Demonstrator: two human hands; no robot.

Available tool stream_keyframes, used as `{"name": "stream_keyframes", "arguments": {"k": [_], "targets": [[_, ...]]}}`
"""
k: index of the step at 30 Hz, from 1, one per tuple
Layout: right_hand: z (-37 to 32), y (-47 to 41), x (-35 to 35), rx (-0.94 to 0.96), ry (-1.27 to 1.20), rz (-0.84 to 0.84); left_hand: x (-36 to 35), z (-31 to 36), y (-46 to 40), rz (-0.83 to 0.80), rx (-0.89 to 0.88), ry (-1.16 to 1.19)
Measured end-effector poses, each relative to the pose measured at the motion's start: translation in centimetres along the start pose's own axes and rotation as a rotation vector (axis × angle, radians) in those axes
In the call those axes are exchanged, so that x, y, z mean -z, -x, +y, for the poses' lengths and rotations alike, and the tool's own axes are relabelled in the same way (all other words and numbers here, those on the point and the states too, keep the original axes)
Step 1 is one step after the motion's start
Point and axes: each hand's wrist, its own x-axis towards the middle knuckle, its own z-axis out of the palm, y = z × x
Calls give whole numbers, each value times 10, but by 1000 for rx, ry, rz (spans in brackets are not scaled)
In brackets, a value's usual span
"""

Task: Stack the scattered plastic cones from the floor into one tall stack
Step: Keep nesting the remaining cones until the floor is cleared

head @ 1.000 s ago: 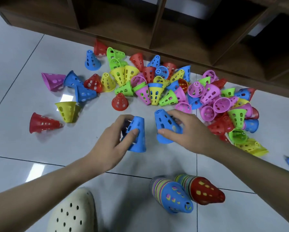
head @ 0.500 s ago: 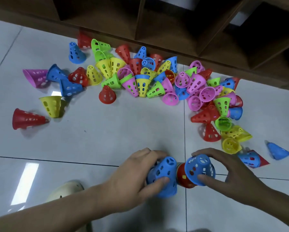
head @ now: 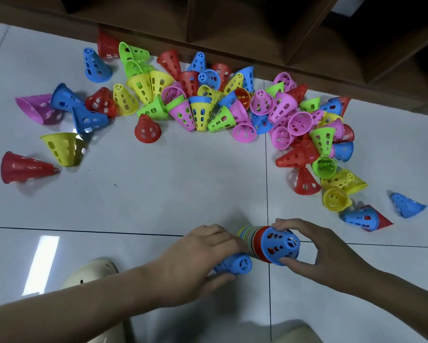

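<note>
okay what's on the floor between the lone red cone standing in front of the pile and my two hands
Nothing but bare white tile in the head view: the red cone stands apart from the left hand and right hand.

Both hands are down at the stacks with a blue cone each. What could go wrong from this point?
1. The right hand pinches only the rim of its blue cone on the multicoloured stack; seated crooked, it could jam or tip the stack.
2. The left hand covers most of its own blue cone, so its seating cannot be checked.
3. There seem to be two stacks side by side, and a knock could topple either.
</note>
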Motion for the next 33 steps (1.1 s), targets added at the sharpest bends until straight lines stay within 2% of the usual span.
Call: {"name": "stream_keyframes", "arguments": {"k": [4, 8, 13, 17, 19, 22, 24, 26, 29, 33], "targets": [[2, 0, -1, 6, 21, -57, 4, -6, 4, 30, -5, 44], [-18, -26, 7, 91, 5, -18, 22, -32, 19, 88, 74, 36], [-69, -100, -3, 304, -19, 26, 70, -105, 57, 286, 355, -181], [-119, -174, -38, 456, 8, -49, 115, -164, 112, 481, 651, -318], [-143, -211, -61, 504, -1, -85, 131, -184, 141, 525, 807, -378], [-173, -264, -95, 524, -22, -115, 150, -203, 176, 524, 1057, -418], [-184, -296, -114, 557, 52, -136, 157, -214, 193, 510, 1169, -373], [-194, -325, -128, 583, 146, -146, 164, -223, 204, 473, 1190, -310], [-210, -355, -143, 597, 270, -142, 167, -237, 210, 414, 1118, -194], [-233, -377, -165, 719, 516, -149, 166, -246, 212, 327, 1125, -203]]}}
